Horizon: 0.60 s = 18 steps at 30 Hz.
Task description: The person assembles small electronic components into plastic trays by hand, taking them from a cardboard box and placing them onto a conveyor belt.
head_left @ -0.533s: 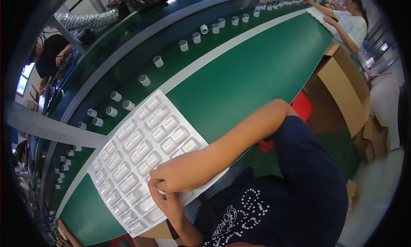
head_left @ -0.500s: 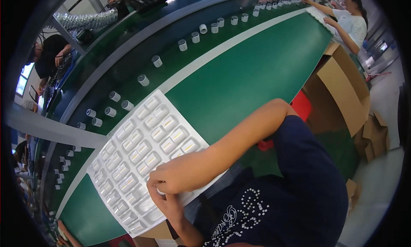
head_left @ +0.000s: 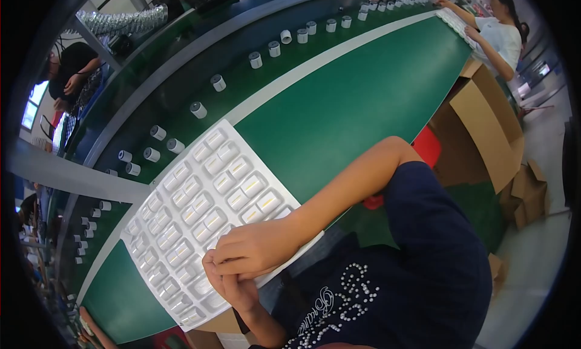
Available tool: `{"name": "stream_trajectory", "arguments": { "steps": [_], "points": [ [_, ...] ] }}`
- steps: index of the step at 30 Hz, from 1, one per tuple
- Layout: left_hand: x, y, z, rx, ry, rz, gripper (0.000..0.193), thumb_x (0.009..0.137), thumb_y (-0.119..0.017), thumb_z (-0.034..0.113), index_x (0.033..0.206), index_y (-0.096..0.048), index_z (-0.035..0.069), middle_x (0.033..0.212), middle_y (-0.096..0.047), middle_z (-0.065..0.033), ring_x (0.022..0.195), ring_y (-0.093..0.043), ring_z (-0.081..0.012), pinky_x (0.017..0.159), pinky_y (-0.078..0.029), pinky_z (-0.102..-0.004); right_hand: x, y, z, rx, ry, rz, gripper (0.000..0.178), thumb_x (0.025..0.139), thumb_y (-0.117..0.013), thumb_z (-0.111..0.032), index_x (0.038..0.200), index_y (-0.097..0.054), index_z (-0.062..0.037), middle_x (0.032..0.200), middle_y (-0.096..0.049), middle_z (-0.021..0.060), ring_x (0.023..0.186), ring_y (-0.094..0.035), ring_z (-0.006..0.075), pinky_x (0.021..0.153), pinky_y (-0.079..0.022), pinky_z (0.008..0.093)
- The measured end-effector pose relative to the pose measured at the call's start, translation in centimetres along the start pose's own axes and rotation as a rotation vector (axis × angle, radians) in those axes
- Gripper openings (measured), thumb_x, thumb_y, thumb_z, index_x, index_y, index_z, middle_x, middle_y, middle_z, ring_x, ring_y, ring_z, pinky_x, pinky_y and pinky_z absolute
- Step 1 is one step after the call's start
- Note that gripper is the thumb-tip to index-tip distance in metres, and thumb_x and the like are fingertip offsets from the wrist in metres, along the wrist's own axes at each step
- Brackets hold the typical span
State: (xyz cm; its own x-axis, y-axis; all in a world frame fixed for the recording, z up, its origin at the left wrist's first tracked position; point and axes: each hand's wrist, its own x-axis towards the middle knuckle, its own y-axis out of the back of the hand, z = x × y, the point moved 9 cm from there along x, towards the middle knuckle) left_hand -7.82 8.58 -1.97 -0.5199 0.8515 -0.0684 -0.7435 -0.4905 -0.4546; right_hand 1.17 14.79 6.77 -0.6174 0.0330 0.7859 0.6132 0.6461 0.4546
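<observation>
My right hand [head_left: 257,246] and my left hand [head_left: 239,293] meet over the near side of a white moulded plastic tray [head_left: 183,192]. The right lies across the top, fingers curled. Beneath it, the left has its fingers closed and pressed against the right's. Whatever is between them is hidden. Rows of pockets in the tray hold small white cylinders, several with a yellowish stripe [head_left: 238,201]. Pockets by my left hand look unfilled, though my hands cover part of that area. The tray rests at a slant on the green work surface [head_left: 339,107].
Beyond the tray, a dark conveyor carries loose white cylinders with grey ends [head_left: 198,110]. A metal guard bar [head_left: 78,176] crosses at left. Open cardboard boxes [head_left: 484,116] and a red stool [head_left: 427,148] stand at right. Far right, another person [head_left: 496,34] handles a similar tray.
My fingers have drawn closer together, and a small white piece that showed between my hands is now covered. The cylinders on the conveyor sit slightly further left in view.
</observation>
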Motion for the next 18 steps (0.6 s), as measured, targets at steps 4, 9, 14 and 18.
{"name": "stream_trajectory", "arguments": {
  "steps": [4, 9, 14, 18],
  "points": [
    [-0.2, 0.6, -0.6, 0.205, -0.043, -0.034, 0.040, 0.096, -0.060, 0.019, 0.127, -0.044, -0.001, 0.112, -0.052, -0.0063, 0.102, -0.051, -0.0112, 0.089, -0.042, -0.0241, -0.5, -0.4, 0.3, -0.015, -0.017, -0.027, 0.029, 0.082, -0.068, -0.013, 0.107, -0.059, -0.0018, 0.099, -0.056, 0.0104, 0.089, -0.059, 0.0287, 0.076, -0.049, 0.0403],
    [0.0, 0.6, -0.9, 0.196, -0.012, -0.012, 0.046, 0.097, -0.062, 0.022, 0.131, -0.042, 0.000, 0.115, -0.052, -0.0070, 0.106, -0.050, -0.0124, 0.092, -0.041, -0.0256, -0.5, -1.0, 1.6, 0.152, -0.144, -0.187, 0.032, 0.080, -0.067, -0.012, 0.109, -0.058, -0.0022, 0.114, -0.060, 0.0148, 0.103, -0.059, 0.0332, 0.088, -0.049, 0.0404],
    [0.1, 0.0, 0.4, 0.025, -0.134, 0.068, 0.058, 0.098, -0.062, 0.025, 0.142, -0.032, 0.001, 0.119, -0.057, -0.0132, 0.101, -0.057, -0.0155, 0.091, -0.046, -0.0295, 1.3, 0.8, 4.3, 0.140, -0.238, -0.207, 0.031, 0.081, -0.069, -0.013, 0.109, -0.060, -0.0011, 0.103, -0.063, 0.0155, 0.098, -0.061, 0.0351, 0.086, -0.050, 0.0421],
    [-0.7, -2.0, 0.1, 0.147, -0.055, -0.125, 0.058, 0.097, -0.062, 0.019, 0.143, -0.032, -0.001, 0.105, -0.065, -0.0201, 0.080, -0.064, -0.0211, 0.074, -0.054, -0.0324, 2.9, 10.8, 12.0, -0.426, -0.351, 0.034, 0.031, 0.086, -0.067, -0.019, 0.111, -0.065, -0.0009, 0.107, -0.067, 0.0185, 0.099, -0.065, 0.0337, 0.088, -0.051, 0.0413]
  ]
}}
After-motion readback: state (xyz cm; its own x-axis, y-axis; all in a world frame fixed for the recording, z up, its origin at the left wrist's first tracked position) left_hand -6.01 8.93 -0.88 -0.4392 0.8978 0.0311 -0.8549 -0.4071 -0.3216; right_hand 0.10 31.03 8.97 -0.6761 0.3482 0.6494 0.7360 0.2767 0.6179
